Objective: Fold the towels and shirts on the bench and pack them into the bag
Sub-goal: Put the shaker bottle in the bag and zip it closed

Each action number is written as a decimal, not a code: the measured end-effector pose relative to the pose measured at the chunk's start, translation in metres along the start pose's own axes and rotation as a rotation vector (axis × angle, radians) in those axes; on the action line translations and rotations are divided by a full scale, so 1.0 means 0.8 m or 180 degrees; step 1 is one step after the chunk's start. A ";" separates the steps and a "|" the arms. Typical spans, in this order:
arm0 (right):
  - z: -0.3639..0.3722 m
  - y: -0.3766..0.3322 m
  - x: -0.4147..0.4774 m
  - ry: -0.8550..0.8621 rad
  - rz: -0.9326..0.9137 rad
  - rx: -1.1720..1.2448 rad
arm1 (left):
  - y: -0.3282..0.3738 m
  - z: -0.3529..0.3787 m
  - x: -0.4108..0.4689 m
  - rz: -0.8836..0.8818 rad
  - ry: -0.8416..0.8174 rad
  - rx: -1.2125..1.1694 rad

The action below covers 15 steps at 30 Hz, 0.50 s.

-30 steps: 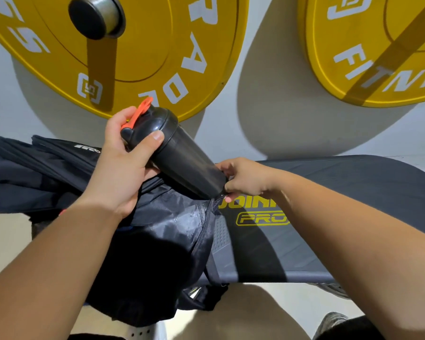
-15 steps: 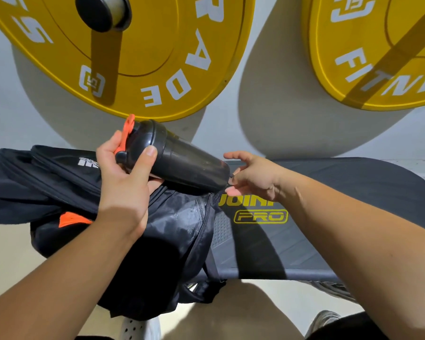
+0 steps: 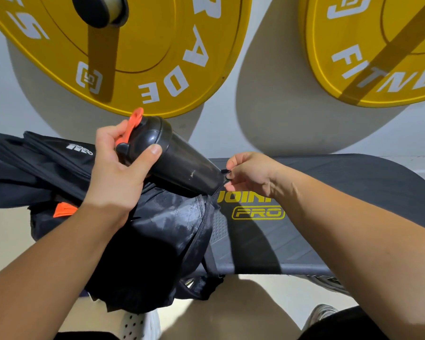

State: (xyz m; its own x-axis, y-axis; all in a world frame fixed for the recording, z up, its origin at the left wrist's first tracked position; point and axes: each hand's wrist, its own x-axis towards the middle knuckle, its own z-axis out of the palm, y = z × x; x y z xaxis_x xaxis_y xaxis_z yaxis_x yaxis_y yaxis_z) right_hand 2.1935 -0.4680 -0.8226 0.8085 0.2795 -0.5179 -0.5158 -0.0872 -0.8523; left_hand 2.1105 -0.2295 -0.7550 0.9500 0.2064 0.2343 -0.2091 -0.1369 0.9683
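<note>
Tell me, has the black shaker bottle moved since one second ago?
No, hardly: the shaker bottle keeps its base just left of the bench logo; only its tilt changed slightly.

Bare left hand (image 3: 115,175) and bare right hand (image 3: 250,173), nails short and plain. Forearms (image 3: 47,266) uncovered all the way to the lower corners of the frame. At the bottom edge, left of centre, a white shoe (image 3: 140,325) dotted with rows of small round holes. Lower right, a grey trainer (image 3: 323,314), half hidden behind a black garment (image 3: 349,326) over the leg; more of the same black along the bottom edge, lower left.
</note>
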 end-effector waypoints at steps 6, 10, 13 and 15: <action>0.008 0.008 0.001 0.0137 0.0005 0.0219 | 0.007 0.011 -0.002 0.0125 -0.0735 0.0542; 0.014 0.009 0.003 0.0254 -0.0032 0.0560 | 0.010 0.007 0.001 0.0103 -0.0662 0.0749; 0.016 0.007 0.004 0.0188 -0.0068 0.0687 | 0.012 0.005 0.005 0.0204 -0.0758 0.0900; 0.018 0.007 0.004 0.0096 -0.0190 0.0739 | 0.008 0.005 0.012 0.0166 -0.0903 0.1015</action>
State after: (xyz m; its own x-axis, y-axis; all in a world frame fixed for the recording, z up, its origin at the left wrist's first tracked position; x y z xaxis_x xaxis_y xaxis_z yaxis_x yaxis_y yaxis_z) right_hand 2.1894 -0.4535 -0.8278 0.8459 0.2485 -0.4719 -0.5152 0.1519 -0.8435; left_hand 2.1192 -0.2322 -0.7469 0.9755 -0.0771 0.2059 -0.2185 -0.4420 0.8700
